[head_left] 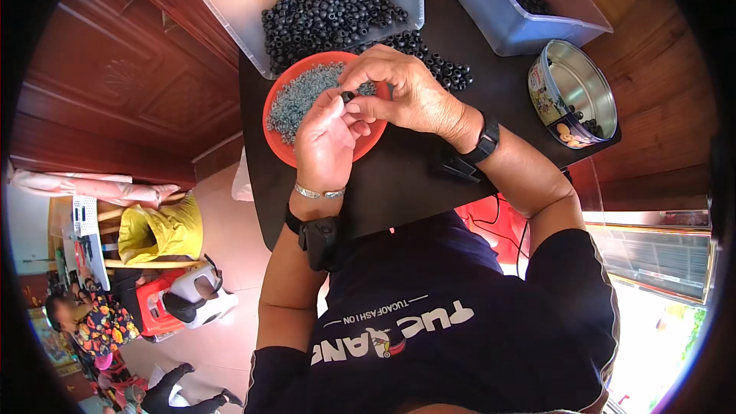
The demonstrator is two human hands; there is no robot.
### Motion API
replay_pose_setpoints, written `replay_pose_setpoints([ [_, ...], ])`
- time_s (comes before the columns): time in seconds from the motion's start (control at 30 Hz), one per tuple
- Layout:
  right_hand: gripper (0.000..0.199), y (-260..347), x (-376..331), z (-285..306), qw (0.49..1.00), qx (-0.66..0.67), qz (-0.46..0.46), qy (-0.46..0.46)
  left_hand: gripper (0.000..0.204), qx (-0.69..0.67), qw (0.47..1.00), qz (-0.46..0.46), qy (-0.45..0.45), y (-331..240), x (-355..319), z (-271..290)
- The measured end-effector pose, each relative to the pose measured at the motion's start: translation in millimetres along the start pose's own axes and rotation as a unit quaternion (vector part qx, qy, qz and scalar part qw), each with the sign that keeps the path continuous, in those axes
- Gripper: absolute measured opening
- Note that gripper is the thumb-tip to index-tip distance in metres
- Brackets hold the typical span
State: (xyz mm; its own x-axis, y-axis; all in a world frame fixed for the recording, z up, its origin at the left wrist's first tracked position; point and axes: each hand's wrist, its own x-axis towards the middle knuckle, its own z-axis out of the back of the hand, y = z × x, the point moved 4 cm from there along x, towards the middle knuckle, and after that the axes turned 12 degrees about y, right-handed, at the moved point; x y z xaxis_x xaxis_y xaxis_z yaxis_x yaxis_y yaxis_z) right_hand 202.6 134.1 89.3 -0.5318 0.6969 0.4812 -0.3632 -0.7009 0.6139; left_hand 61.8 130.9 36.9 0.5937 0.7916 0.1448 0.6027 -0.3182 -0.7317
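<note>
Evidently small and glossy, a black bead (348, 96) sits at the fingertips of the left hand (326, 142), which pinches it above the round red-orange plastic bowl (272, 134). The right hand (410, 88) bends in with its thumb and curled fingers at the bead; whether these grip it too, I cannot tell. Filling the bowl is a coarse heap of tiny grey-blue pieces (295, 103), too small to make out singly. Just beyond, a translucent, straight-walled plastic bin (230, 11) lets rounded black beads (330, 15), many showing a central hole, spread onto the smooth dark tabletop (406, 184). To the right stand a second translucent bin (514, 34) with sloping walls, also holding dark pieces, and a cylindrical metal tin (548, 100), printed outside, shiny within, a few black beads at its bottom. A silvery bangle (320, 194) circles the left wrist; a black band (487, 138), the right.
</note>
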Motion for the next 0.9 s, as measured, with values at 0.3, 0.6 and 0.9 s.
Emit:
replay_pose_setpoints([
  [0.3,0.023,-1.1,0.6,3.1,0.999,-0.022,0.04,0.004,0.019,0.043,0.999,-0.008,0.01,-2.5,1.7,2.6],
  [0.6,0.013,1.4,9.0,8.7,0.996,-0.075,0.026,0.031,0.025,-0.071,0.993,-0.093,0.036,-52.8,-17.2,10.1],
  [0.9,0.011,3.3,17.2,-29.3,0.964,-0.175,0.03,0.199,0.022,-0.059,0.99,-0.12,-0.053,-48.0,-89.3,17.6],
])
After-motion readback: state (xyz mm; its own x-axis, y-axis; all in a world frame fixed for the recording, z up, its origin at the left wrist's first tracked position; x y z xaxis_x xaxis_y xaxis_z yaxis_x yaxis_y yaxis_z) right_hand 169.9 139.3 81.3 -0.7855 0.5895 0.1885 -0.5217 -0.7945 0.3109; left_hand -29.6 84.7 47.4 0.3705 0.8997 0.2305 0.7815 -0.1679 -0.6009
